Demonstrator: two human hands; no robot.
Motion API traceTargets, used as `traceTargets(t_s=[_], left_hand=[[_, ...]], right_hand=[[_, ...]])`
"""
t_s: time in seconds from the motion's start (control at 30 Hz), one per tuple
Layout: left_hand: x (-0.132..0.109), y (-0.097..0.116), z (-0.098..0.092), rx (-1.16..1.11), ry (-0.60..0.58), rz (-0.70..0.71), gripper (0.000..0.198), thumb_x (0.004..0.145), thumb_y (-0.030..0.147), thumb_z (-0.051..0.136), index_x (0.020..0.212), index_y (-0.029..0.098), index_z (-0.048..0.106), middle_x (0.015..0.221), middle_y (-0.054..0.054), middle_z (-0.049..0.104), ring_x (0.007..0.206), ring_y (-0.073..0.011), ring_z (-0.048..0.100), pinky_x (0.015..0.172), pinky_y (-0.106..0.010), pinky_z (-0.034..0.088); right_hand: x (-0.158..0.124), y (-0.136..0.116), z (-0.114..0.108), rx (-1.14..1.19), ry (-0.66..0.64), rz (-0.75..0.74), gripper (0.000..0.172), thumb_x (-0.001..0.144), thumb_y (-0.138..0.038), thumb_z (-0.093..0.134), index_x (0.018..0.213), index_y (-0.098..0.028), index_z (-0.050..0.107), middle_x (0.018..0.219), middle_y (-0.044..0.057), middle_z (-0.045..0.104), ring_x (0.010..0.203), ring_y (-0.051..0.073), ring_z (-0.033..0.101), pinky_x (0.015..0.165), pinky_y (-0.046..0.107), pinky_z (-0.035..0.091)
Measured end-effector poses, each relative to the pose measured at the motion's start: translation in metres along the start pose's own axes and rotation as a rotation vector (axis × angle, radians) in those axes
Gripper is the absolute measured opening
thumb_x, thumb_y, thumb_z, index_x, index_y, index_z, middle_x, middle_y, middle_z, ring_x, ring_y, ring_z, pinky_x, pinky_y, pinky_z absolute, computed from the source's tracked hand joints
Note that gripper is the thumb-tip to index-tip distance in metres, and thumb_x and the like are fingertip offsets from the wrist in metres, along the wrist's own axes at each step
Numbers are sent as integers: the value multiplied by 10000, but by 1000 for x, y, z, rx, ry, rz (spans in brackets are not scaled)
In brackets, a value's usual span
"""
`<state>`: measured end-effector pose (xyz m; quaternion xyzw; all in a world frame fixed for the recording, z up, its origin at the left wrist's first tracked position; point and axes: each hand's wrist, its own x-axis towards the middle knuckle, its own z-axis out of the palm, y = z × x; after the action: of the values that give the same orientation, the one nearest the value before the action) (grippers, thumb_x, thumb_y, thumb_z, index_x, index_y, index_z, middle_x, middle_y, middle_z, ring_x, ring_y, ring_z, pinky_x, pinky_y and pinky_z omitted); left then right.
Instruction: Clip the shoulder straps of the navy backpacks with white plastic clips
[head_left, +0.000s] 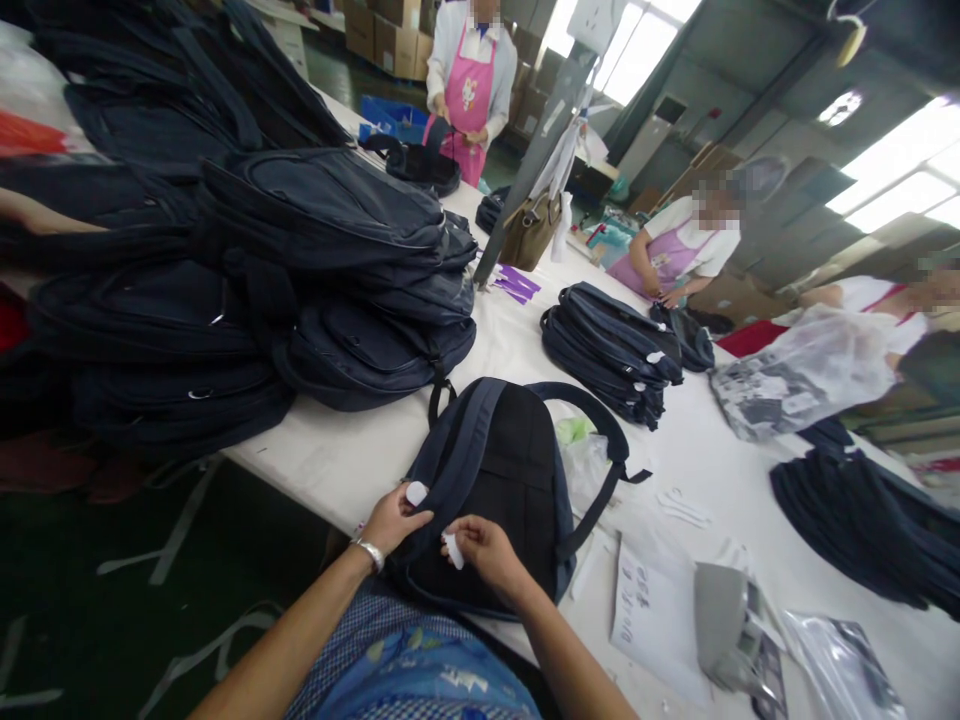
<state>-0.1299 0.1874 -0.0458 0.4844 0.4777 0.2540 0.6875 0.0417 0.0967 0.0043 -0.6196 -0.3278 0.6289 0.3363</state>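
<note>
Daylight from high windows (892, 215) falls across a workroom where several people stand around a long white table (319, 435), its left side heaped with a pile of dark backpacks (330, 210) and its far side carrying a flatter stack of bags (607, 345). From the head view, the backpack (517, 455) being handled lies at the near edge, directly ahead of the person, back panel up. Its long axis runs away from the body, the base closest. Both hands are at its lower left part: the left hand (391, 522) at the side edge, the right hand (489, 552) over the panel, with the left shoulder strap (471, 445) running up from between them. The left fingers pinch a rounded white piece (415, 493); the right ones close on a white slip (454, 550), though whether it touches the fabric I cannot tell. Navy sides frame the black panel; the left strap lies along it, while the right shoulder strap (616, 437) loops out onto the table.
</note>
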Motion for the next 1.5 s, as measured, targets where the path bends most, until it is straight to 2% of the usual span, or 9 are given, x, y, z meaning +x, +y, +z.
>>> traceTargets(t_s=[0.17, 0.27, 0.33, 0.43, 0.57, 0.8, 1.1, 1.33, 1.5], left_hand=[[1, -3, 0, -11, -10, -3, 495, 602, 314, 747, 1019, 118, 567, 981, -105, 682, 910, -233, 644, 865, -363, 491], [1, -4, 1, 10, -9, 11, 487, 609, 322, 738, 1017, 120, 565, 966, -100, 681, 893, -230, 645, 852, -360, 492], [1, -5, 3, 47, 11, 29, 462, 609, 329, 733, 992, 128, 571, 921, -80, 682, 859, -222, 647, 825, -353, 500], [-1, -9, 6, 85, 44, 55, 403, 608, 331, 723, 940, 153, 579, 855, -48, 684, 812, -210, 650, 774, -331, 513], [-6, -10, 10, 114, 118, 84, 329, 630, 309, 693, 915, 184, 590, 859, -32, 694, 827, -205, 658, 778, -315, 516], [-15, 2, 4, 18, 95, 64, 359, 728, 384, 621, 1013, 166, 622, 975, -72, 717, 922, -224, 670, 849, -338, 517], [-29, -1, 13, 297, 283, 203, 291, 806, 386, 546, 1028, 226, 646, 973, -40, 728, 916, -211, 680, 823, -288, 524], [-37, 7, 12, 473, 304, 311, 218, 819, 358, 535, 967, 259, 662, 1018, -16, 716, 949, -206, 665, 866, -302, 502], [-35, 5, 11, 324, 293, 274, 228, 807, 373, 553, 950, 229, 656, 965, -24, 723, 907, -195, 675, 842, -296, 520]], right_hand=[[-6, -5, -2, -324, -52, -202, 295, 815, -181, 485, 1052, -222, 657, 943, 45, 678, 877, 181, 630, 798, 306, 500], [-2, -14, 3, -641, 46, -378, 324, 808, -121, 484, 988, -279, 702, 989, 31, 659, 917, 166, 609, 841, 272, 465], [5, -17, 8, -687, 107, -436, 304, 808, -130, 506, 965, -290, 712, 985, 28, 652, 900, 157, 610, 813, 249, 466], [18, -16, 19, -548, 147, -407, 233, 821, -192, 530, 943, -253, 719, 903, 28, 677, 717, 129, 634, 720, 234, 492], [33, -9, 28, -345, 215, -213, 238, 808, -336, 571, 906, -173, 715, 745, 32, 694, 446, 98, 575, 501, 212, 465], [43, 1, 26, -305, 277, -145, 289, 771, -448, 600, 834, -179, 685, 600, -7, 643, 418, 100, 581, 443, 185, 406], [46, 9, 27, -295, 294, -107, 330, 758, -490, 597, 726, -167, 657, 600, -4, 624, 410, 77, 515, 400, 177, 346], [44, 4, 24, -145, 171, -175, 325, 752, -473, 618, 836, -176, 721, 701, 15, 633, 454, 71, 469, 425, 195, 364], [41, 1, 23, -104, 120, -210, 294, 755, -442, 630, 874, -196, 740, 712, 8, 605, 481, 64, 448, 451, 196, 355]])
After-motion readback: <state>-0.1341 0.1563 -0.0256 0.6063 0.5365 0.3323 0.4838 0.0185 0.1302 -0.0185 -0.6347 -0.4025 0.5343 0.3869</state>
